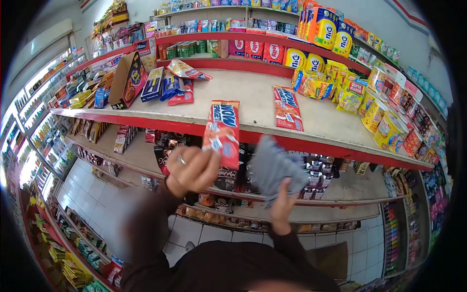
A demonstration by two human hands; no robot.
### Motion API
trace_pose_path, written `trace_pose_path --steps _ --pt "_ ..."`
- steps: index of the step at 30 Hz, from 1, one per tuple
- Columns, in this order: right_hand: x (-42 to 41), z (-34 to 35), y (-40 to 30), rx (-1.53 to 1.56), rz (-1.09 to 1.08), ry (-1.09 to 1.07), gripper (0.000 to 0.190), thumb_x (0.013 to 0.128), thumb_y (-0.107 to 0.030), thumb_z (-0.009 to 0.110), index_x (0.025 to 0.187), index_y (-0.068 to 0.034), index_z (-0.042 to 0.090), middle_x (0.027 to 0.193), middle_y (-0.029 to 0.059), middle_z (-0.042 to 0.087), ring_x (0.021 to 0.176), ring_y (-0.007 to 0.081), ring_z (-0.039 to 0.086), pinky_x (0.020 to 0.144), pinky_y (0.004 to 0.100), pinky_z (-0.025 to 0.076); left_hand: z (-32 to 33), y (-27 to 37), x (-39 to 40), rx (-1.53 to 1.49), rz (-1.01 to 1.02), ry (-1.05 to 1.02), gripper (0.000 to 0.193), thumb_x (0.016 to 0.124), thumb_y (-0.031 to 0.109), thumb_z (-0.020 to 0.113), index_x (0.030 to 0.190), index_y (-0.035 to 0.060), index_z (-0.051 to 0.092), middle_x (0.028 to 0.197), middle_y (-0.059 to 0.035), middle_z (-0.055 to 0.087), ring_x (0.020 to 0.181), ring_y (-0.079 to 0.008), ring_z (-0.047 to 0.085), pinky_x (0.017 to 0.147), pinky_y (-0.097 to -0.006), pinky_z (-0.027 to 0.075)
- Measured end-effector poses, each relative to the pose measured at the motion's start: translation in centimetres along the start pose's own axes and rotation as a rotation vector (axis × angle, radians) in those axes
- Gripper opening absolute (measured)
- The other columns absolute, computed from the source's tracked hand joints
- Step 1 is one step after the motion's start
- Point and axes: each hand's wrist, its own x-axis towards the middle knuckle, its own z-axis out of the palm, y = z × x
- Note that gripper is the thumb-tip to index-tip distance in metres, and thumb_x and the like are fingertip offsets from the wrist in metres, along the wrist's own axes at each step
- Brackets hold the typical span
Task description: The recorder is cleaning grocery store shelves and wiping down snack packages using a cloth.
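My left hand [193,168] grips the lower end of a red Wow spaghetti packet [223,127], held upright in front of the shelf's edge. A folded grey cloth [275,169], blurred, hangs in my right hand [284,210], before the red front edge of the upper shelf [244,85]. Another red spaghetti packet [288,108] lies flat on that shelf, to the right of the held one. Left of it, a red packet [182,94] sits partly covered by blue packs [171,84] and a clear-and-red pouch [188,69].
An open brown display box [126,82] leans at the left among biscuit packs. Yellow noodle packets [313,84] and cup noodles [390,131] crowd the right side. Below are lower shelves [350,186] with coffee packs and sachets. A brown carton [328,261] lies on the tiled floor.
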Motion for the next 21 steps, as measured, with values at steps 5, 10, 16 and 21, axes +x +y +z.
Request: trace_pose_path --steps 5,10,16,21 --pt "-0.5 3.5 -1.7 0.642 1.079 -0.465 0.046 0.096 -0.038 0.043 0.122 0.000 0.048 0.118 0.0120 0.056 0.107 0.0209 0.056 0.091 0.0345 0.045 -1.1 4.8 -2.6 -0.172 0.107 -0.104 0.023 0.071 0.010 0.065 0.092 0.0098 0.057 0.082 -0.0015 0.058 0.069 -0.0137 0.055 0.057 -0.0276 0.042" --pt "0.4 3.9 -2.6 0.446 0.830 -0.652 0.040 0.088 -0.024 0.060 0.118 0.000 0.051 0.107 0.0108 0.062 0.091 0.0164 0.063 0.078 0.0292 0.051 -0.3 7.6 -5.2 -0.328 0.171 -0.218 0.023 0.075 0.019 0.063 0.096 0.0125 0.059 0.090 -0.0022 0.054 0.074 -0.0142 0.054 0.062 -0.0252 0.043" --pt "-1.3 3.0 -0.4 0.255 0.671 -0.707 0.034 0.079 -0.004 0.069 0.110 0.002 0.057 0.102 0.0083 0.064 0.089 0.0131 0.062 0.080 0.0278 0.049 -0.5 6.5 -7.2 -0.528 -0.504 -0.130 0.035 0.078 0.019 0.065 0.108 0.0069 0.053 0.096 -0.0063 0.056 0.084 -0.0177 0.057 0.077 -0.0298 0.044" --pt "-2.9 1.5 1.4 0.186 0.638 -0.794 0.038 0.078 -0.004 0.070 0.113 0.002 0.055 0.104 0.0081 0.064 0.092 0.0127 0.061 0.082 0.0281 0.048 1.3 7.1 -9.0 -1.499 -1.675 -0.156 0.023 0.091 0.016 0.056 0.110 0.0013 0.054 0.102 -0.0025 0.061 0.092 -0.0078 0.056 0.081 -0.0239 0.044"
